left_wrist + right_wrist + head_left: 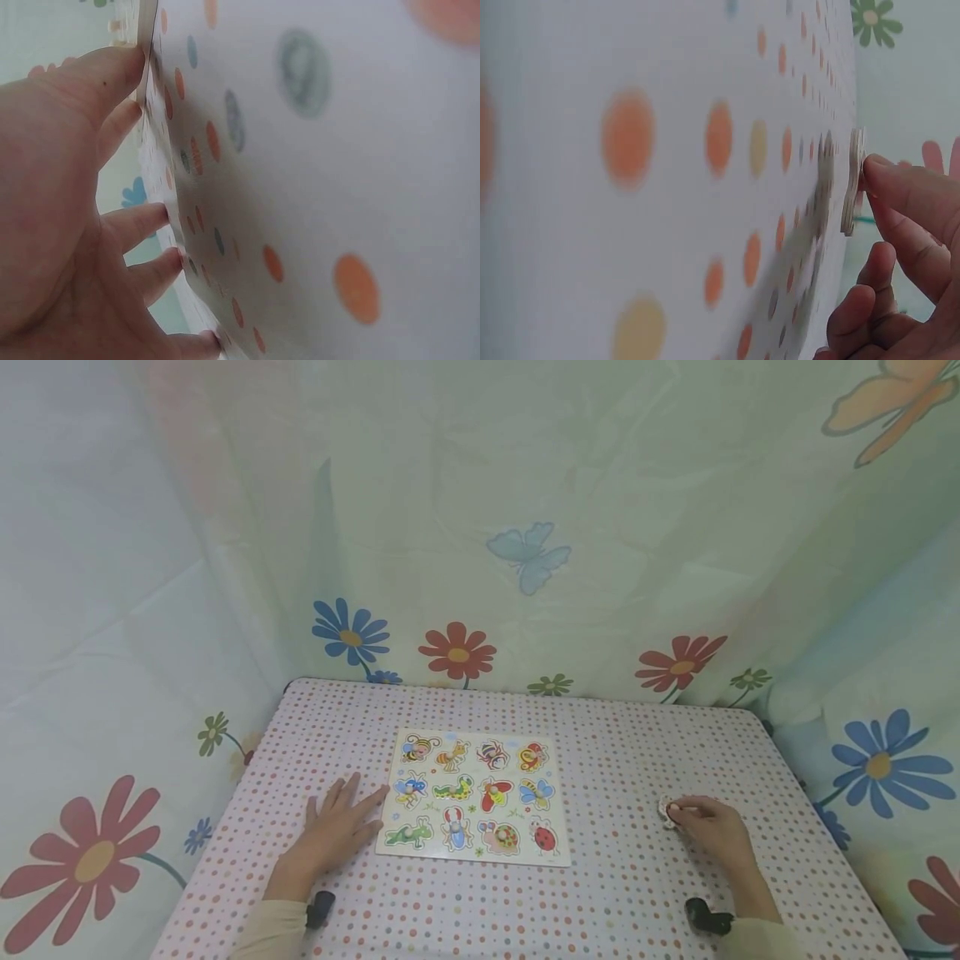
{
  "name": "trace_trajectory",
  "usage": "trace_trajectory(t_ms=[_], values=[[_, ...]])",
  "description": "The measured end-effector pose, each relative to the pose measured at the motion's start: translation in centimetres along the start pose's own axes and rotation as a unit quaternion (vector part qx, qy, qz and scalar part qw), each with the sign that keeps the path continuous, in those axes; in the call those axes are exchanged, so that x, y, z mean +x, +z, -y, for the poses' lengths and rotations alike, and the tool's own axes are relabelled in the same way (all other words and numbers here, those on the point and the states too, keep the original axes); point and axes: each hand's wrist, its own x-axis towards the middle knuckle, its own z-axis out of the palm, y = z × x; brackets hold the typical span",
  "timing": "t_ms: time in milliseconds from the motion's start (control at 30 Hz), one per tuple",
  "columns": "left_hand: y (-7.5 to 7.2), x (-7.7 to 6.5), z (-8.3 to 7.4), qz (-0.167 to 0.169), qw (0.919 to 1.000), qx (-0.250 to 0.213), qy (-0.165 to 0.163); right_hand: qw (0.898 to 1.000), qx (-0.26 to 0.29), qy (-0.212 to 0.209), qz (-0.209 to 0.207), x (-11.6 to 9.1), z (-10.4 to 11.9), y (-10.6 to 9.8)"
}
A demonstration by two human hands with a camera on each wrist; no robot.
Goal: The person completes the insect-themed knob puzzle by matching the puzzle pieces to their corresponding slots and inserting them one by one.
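A wooden puzzle board (pixel 480 857) with rows of colourful insect pictures lies flat on the dotted table. My left hand (pixel 335 828) rests beside it with fingers spread, the thumb and index finger at the board's left edge. In the left wrist view, the fingertips (pixel 154 214) of that hand come down on the tabletop. Off to the right of the board, my right hand (pixel 708 831) pinches a small, thin wooden puzzle piece (pixel 664 811) between thumb and index finger. The right wrist view shows this piece (pixel 852 184) edge-on, raised off the table; its picture is mostly hidden.
A polka-dot cover (pixel 615 743) spreads over the table. Hanging cloth (pixel 420 485) printed with flowers and butterflies surrounds its back and sides. Black wrist devices (pixel 708 917) sit by both sleeves.
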Motion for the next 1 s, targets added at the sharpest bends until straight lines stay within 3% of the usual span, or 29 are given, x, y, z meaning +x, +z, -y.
trace_trajectory(t_ms=[333, 700, 1000], values=[[-0.1, 0.0, -0.1, -0.001, 1.0000, -0.002, 0.001, 0.990, -0.009, -0.131, 0.042, -2.2, 3.4, 1.9], [0.0, 0.0, -0.1, 0.000, 1.0000, -0.002, 0.000, 0.977, 0.016, -0.201, 0.064, -4.3, 7.0, 5.1], [0.1, 0.0, 0.0, 0.002, 1.0000, -0.002, -0.007, 0.974, 0.014, -0.209, 0.086, -5.1, 8.8, 7.4]])
